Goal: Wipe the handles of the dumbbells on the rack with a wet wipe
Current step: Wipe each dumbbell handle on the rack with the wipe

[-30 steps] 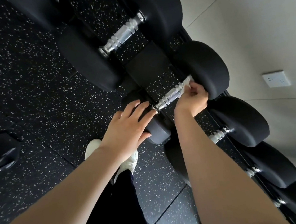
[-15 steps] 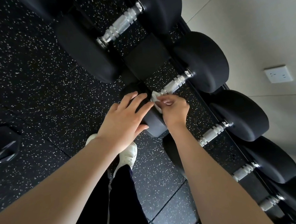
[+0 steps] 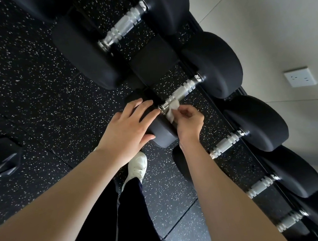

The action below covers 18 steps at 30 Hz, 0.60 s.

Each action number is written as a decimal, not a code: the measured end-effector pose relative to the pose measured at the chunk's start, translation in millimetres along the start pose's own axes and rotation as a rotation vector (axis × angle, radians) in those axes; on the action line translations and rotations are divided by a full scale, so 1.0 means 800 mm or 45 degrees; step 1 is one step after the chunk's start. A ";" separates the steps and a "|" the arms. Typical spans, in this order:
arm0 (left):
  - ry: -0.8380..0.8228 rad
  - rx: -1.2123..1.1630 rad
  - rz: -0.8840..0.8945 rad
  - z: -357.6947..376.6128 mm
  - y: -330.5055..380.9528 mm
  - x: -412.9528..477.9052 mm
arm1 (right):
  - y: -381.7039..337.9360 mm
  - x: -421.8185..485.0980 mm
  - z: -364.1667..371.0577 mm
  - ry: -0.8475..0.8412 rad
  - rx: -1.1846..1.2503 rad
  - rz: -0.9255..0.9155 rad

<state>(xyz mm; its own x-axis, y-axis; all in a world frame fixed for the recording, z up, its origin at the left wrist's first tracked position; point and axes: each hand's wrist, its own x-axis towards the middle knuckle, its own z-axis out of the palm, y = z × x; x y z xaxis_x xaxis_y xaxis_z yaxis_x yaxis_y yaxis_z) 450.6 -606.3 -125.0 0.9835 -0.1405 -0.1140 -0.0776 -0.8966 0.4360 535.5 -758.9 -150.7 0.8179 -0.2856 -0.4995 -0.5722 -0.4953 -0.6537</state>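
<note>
since a second ago the right hand [image 3: 190, 120] has slid the wipe [image 3: 173, 109] from the wall end of the handle [image 3: 182, 91] to its near end, and it has barely shifted in the last half second. the left hand [image 3: 127, 127] has stayed where it was.

the wipe is a small white crumpled piece lying against the near end of the handle, just beside the collar. the right hand's thumb and fingertips are curled in and pinch the wipe from the person's side of the handle. the rest of the knurled silver handle is bare up to the wall-side head [image 3: 213, 64].

the left hand lies flat on the near head [image 3: 162, 133] at the other end of the handle, fingers straight and slightly spread, holding nothing.

this dumbbell sits on the rack [image 3: 153, 59] among others. beyond the handle is a larger dumbbell [image 3: 124, 26] with a thicker grip. on the person's side of the handle three smaller grips [image 3: 225, 145] run off toward the frame's corner, each with black round heads.

below the handle is black speckled floor [image 3: 34, 83], with a white shoe [image 3: 137, 167] and a dark trouser leg [image 3: 132, 210] under the left forearm. past the handle's wall end is a pale wall [image 3: 261, 23] with a white socket [image 3: 299, 77].
</note>
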 end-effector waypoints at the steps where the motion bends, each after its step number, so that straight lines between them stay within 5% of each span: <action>1: -0.003 -0.002 0.000 0.000 0.000 0.000 | -0.001 0.001 0.000 0.032 0.045 0.002; 13: -0.033 -0.030 0.007 -0.001 -0.004 0.001 | -0.037 0.057 -0.015 0.332 0.350 0.052; 18: -0.022 -0.037 0.015 0.000 -0.005 0.002 | -0.042 0.065 -0.013 0.325 0.755 0.217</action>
<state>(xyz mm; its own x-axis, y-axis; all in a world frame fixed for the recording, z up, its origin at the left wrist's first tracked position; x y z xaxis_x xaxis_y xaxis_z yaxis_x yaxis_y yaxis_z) 452.3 -603.0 -127.3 0.9796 -0.1581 -0.1241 -0.0838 -0.8825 0.4628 598.1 -765.4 -148.9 0.6599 -0.5416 -0.5208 -0.5714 0.0884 -0.8159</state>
